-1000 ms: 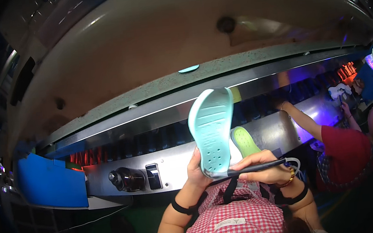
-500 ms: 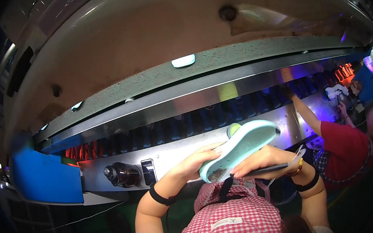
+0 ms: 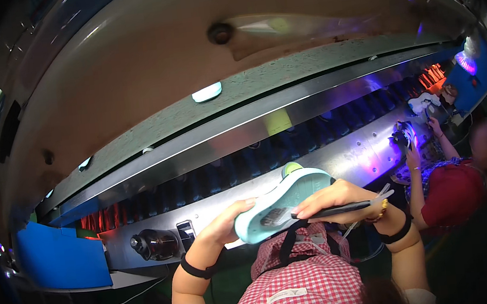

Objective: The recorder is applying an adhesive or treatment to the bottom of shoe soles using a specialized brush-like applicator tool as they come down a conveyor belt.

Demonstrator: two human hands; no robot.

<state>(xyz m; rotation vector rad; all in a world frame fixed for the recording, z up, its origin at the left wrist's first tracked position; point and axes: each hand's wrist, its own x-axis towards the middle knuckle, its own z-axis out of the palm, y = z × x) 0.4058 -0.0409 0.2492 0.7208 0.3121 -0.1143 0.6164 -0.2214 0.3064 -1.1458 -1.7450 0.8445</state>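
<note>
The left hand [image 3: 223, 223] is pinching a pale-blue sole [image 3: 281, 199]; the right hand [image 3: 337, 198] is pinching a dark tool [image 3: 343, 208], seemingly touching the sole.

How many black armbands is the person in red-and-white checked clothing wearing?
2: one armband around the left arm, another around the right arm; any under clothing would be hidden.

The teal sole [image 3: 281, 197] hides part of a lime-green piece [image 3: 291, 169] and part of the left hand [image 3: 221, 225], whose wrist [image 3: 201, 254] partly covers a phone [image 3: 185, 231], while a dark item [image 3: 403, 135] by a co-worker's hand [image 3: 413, 159] looks blurred.
</note>
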